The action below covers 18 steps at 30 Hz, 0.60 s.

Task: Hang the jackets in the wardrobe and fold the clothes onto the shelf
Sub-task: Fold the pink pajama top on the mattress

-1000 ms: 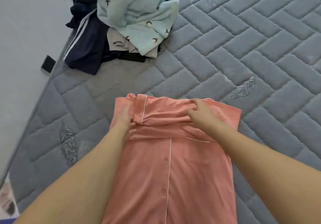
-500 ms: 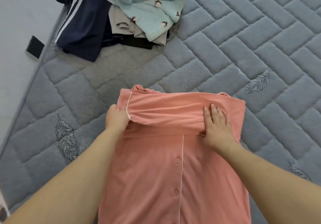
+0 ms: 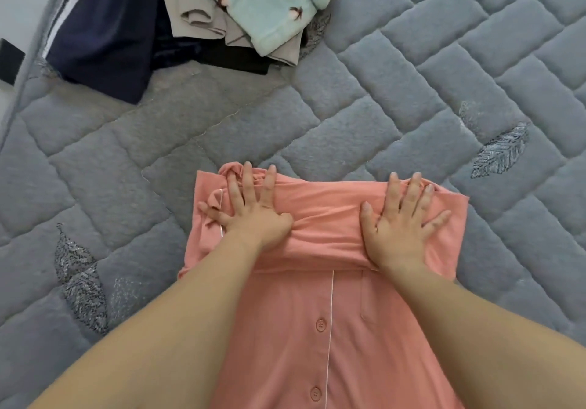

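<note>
Mattress cover [image 3: 396, 97]: grey quilted, brick pattern, under & all around both hands.
Leaf motifs: one [image 3: 499, 150] up-right of the right hand, a cluster [image 3: 81, 277] down-left of the left hand.
Floor [image 3: 19, 2]: pale, far up-left of hands.
Black item [image 3: 9, 61]: on floor at mattress edge, blurred, can't ID.

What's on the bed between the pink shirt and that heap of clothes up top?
Nothing: in the head view only bare grey quilted mattress lies between the pink shirt and the heap of clothes.
</note>
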Each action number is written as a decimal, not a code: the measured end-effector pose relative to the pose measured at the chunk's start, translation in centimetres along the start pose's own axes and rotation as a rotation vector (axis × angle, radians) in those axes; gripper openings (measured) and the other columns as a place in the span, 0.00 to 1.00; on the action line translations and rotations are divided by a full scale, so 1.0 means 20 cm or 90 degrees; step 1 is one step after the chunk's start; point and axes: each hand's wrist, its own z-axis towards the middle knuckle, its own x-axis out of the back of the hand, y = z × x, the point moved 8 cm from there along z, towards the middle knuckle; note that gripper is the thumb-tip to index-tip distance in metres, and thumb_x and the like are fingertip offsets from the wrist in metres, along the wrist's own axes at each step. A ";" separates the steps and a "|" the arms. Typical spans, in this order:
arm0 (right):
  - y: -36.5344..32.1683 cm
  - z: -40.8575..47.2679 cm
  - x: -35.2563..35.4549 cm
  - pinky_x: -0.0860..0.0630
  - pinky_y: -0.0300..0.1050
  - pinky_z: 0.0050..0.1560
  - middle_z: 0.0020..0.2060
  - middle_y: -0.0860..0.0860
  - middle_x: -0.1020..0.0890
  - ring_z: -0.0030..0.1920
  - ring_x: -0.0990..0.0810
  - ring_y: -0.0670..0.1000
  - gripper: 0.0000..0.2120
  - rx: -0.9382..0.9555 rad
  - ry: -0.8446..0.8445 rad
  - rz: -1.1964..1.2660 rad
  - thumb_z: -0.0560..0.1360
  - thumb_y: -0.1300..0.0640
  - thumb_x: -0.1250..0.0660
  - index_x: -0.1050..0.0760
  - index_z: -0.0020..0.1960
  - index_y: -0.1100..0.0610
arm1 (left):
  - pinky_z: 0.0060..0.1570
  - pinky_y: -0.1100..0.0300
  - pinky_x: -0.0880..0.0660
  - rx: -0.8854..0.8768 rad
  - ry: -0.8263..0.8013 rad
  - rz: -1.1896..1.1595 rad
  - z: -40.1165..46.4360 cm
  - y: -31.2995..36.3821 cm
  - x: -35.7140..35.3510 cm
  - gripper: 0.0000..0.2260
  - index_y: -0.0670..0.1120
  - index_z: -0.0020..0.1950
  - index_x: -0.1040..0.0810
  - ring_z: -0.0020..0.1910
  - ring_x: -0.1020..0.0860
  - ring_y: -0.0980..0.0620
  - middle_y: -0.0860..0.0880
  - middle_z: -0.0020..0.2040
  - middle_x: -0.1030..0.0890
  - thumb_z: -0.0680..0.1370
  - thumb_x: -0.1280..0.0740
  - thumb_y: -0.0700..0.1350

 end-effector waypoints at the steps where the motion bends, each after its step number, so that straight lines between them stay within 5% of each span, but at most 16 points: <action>1: 0.01 0.01 -0.01 0.58 0.78 0.69 0.80 0.58 0.52 0.78 0.56 0.63 0.37 -0.003 0.010 -0.005 0.75 0.34 0.55 0.49 0.80 0.50 | 0.53 0.25 0.77 -0.002 0.007 0.003 0.02 0.01 -0.01 0.44 0.71 0.71 0.71 0.70 0.79 0.50 0.58 0.72 0.78 0.65 0.44 0.59; 18: 0.02 0.07 -0.07 0.55 0.82 0.66 0.79 0.59 0.47 0.77 0.51 0.67 0.36 0.018 0.052 -0.009 0.75 0.36 0.51 0.45 0.79 0.51 | 0.53 0.26 0.77 0.019 0.019 0.050 0.03 0.01 -0.02 0.44 0.69 0.69 0.73 0.68 0.80 0.49 0.57 0.70 0.80 0.63 0.44 0.60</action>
